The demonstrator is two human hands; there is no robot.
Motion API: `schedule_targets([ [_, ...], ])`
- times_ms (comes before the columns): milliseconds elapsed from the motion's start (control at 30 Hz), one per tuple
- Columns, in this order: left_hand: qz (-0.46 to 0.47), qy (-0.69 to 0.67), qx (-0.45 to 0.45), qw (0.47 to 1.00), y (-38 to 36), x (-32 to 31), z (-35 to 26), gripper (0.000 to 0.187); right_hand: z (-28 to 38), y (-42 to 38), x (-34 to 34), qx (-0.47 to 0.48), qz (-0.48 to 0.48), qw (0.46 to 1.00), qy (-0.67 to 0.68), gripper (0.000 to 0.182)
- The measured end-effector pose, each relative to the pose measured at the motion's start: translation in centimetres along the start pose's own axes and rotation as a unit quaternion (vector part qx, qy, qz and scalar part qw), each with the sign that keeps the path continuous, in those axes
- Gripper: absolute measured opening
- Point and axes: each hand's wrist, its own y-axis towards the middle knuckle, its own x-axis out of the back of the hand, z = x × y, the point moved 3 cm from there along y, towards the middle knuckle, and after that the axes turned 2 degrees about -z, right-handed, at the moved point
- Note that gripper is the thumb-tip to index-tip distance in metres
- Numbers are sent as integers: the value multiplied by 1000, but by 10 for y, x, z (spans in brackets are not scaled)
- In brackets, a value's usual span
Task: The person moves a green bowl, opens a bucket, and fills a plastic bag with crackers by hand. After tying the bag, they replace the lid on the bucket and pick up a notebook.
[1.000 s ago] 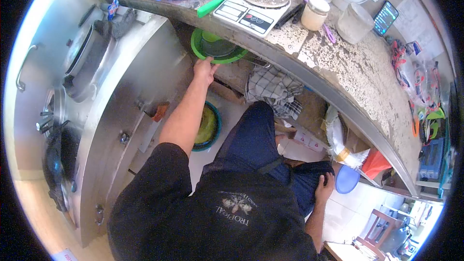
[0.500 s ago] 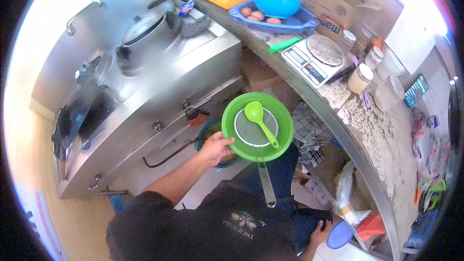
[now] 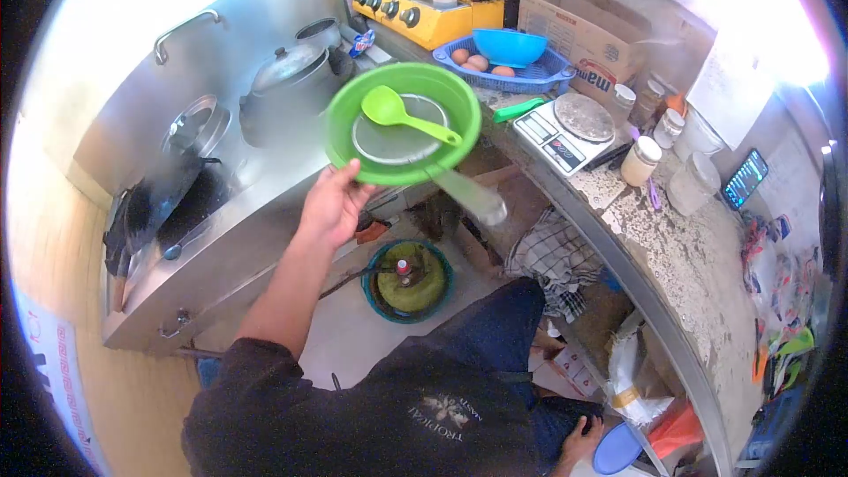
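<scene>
My left hand grips the near rim of a green plastic bowl, thumb on top, holding it over the front of the steel stove. In the bowl sits a round mesh strainer, its pale handle sticking out over the near right rim. A light green ladle lies on the strainer. Low on the right, my right hand rests by my dark-clothed leg with its fingers somewhat apart; a blue oval plastic thing is beside it.
A lidded pot and a dark wok stand on the stove. Along the counter are a blue basket with eggs and a bowl, a kitchen scale, several jars and a phone. A gas cylinder is on the floor.
My left hand has carried the bowl, with strainer and ladle, up and left toward the stove. The gas cylinder below now shows. My right hand stays low beside the blue oval thing.
</scene>
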Motion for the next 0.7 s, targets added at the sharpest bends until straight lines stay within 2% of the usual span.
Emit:
schedule_targets([
  [167,-40,-5,-102,994,70,20,-19,29,7,0,6,1,13,1000,-6,41],
  [467,-38,-57,-69,995,156,12,-20,43,18,-1,14,2,15,1000,-19,42],
  [633,-67,-51,-44,995,174,13,-16,40,10,3,4,13,-5,1000,0,42],
  [700,-93,187,-73,975,157,25,-34,36,15,1,5,9,-1,998,56,42],
])
